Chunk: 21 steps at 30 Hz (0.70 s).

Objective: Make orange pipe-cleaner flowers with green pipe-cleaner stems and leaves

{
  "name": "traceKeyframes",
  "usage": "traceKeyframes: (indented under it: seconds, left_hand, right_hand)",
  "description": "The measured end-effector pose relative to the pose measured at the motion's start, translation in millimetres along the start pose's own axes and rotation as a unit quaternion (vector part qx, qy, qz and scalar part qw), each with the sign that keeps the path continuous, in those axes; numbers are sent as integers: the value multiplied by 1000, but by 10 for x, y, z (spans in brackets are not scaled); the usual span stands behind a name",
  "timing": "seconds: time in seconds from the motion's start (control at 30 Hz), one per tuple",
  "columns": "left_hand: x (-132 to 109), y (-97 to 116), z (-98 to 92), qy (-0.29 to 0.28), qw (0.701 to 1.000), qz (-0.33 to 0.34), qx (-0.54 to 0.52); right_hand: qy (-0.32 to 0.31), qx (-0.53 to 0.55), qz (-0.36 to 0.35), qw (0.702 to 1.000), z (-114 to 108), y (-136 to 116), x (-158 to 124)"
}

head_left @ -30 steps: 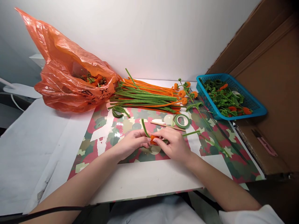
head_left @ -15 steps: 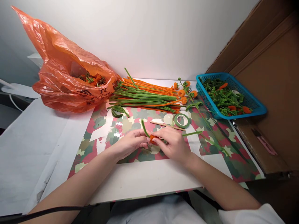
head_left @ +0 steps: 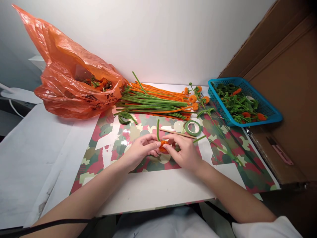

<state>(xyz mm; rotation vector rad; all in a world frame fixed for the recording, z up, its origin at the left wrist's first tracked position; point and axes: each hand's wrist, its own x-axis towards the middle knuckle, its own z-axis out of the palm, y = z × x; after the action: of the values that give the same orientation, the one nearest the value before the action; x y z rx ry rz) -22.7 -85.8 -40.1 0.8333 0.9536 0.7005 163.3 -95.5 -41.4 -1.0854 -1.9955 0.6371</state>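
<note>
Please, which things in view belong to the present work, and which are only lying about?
Probably for the work: held orange piece, fuzzy strips, tape roll, wooden stick, blue basket, orange bag.
Perhaps just lying about: pink-handled tool, black cord.

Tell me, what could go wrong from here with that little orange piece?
Squashing: the ribbed orange chenille piece is pinched between the left hand and right hand, so a hard squeeze might flatten it. Bending: a green chenille stem sticks up beside it and could get kinked. Knocking: the wooden stick lies just beyond the right hand, near the green tape roll, so it might get nudged.
</note>
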Motion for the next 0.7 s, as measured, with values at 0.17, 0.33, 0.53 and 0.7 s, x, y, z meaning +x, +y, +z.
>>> traceKeyframes:
  seconds: [0.17,0.33,0.53,0.7]
  left_hand:
    - [4,-25,23,35,999,41,4]
    - [45,55,-47,139,982,61,-111]
    - [60,46,-64,182,971,94,-122]
    - [-17,-2,64,165,973,158,23]
  right_hand:
    - [-49,-3,-14,999,-52,-23,15]
    - [202,-136,-151,958,-225,-16,40]
    - [204,69,30,976,-144,10,9]
    - [61,276,221,934,79,-64,5]
